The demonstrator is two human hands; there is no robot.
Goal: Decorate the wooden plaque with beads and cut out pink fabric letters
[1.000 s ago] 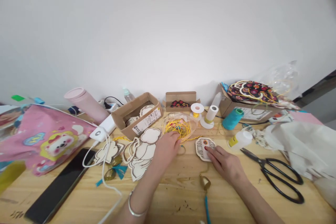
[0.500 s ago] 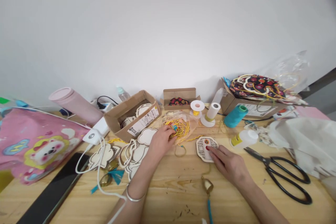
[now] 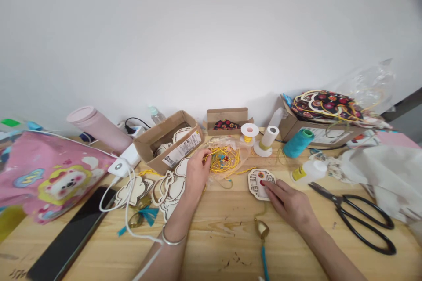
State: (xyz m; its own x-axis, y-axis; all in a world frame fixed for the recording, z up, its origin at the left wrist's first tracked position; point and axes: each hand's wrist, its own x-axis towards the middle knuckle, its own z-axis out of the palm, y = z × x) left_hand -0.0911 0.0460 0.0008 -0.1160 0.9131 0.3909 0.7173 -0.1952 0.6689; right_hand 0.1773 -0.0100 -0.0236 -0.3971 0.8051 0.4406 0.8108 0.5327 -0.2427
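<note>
Fingers pinched, my left hand (image 3: pixel 198 170) is at the left side of a tangle of yellow cord (image 3: pixel 226 160) with a strand at its fingertips. The cord lies on a clear plastic bag, with small blue and red bits among it. My right hand (image 3: pixel 292 204) grips the right edge of a pale wooden plaque (image 3: pixel 255 189) with lattice cutouts, fingers over its face. A red spot shows at the fingertip; I cannot tell if it is a nail or a bead. Below the plaque, a cord leads to a brass bell (image 3: pixel 262 229) with a blue tassel (image 3: pixel 264 261).
Black-handled scissors (image 3: pixel 356 215) and a glue bottle (image 3: pixel 308 172) lie right. Behind stand thread spools (image 3: pixel 266 142), a teal cone (image 3: pixel 298 144) and cardboard boxes (image 3: pixel 184 149). Wooden cloud shapes (image 3: pixel 174 189), a white cable (image 3: pixel 127 210) and a phone (image 3: pixel 74 232) are left.
My left hand has drawn back left from the middle of the cord tangle to its edge, drawing a strand along. My right hand stays at the plaque. The view has shifted slightly.
</note>
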